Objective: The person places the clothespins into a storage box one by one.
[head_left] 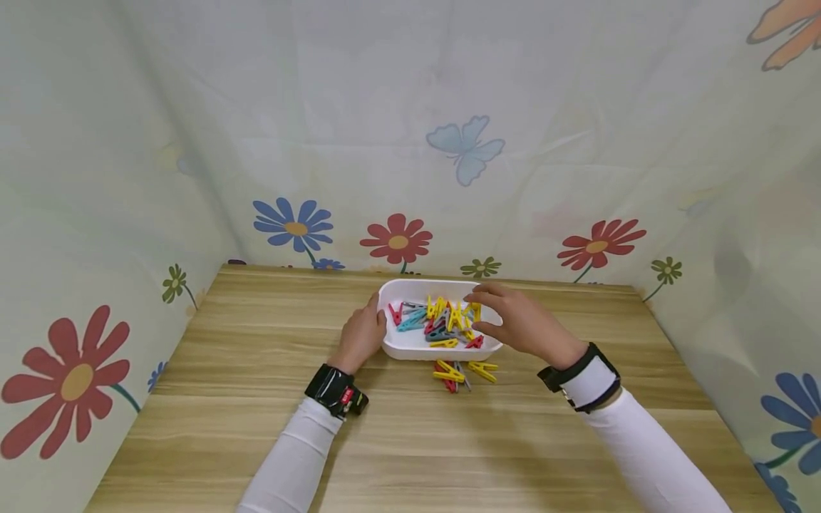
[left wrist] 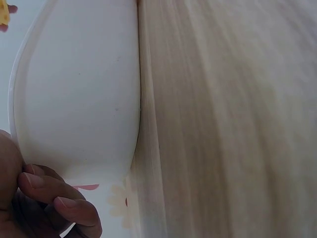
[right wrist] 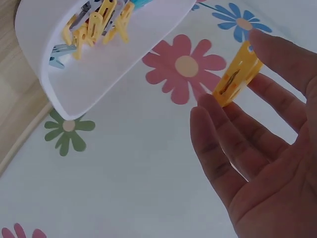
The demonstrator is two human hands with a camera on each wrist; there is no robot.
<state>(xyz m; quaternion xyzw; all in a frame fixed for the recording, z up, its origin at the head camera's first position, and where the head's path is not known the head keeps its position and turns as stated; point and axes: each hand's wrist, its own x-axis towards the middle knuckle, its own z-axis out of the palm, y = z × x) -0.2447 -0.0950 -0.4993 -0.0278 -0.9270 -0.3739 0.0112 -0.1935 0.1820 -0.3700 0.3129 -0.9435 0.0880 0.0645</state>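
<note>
A white plastic tub (head_left: 410,354) holds a jumble of clothespins in yellow, red, grey and teal. My left hand (head_left: 363,333) grips the tub's left end; in the left wrist view its fingers (left wrist: 54,191) curl under the rim, against the outer wall. Over the tub's right end, my right hand (head_left: 522,320) pinches a yellow clothespin (right wrist: 237,74) between thumb and fingertips, seen best in the right wrist view. Just in front of the tub, several clothespins lie on the table, among them a yellow clothespin (head_left: 482,370) set a little apart.
The wood-grain table (head_left: 398,442) carries the tub near its back edge. Behind and at both sides hangs a pale cloth (head_left: 359,107) printed with flowers and a butterfly.
</note>
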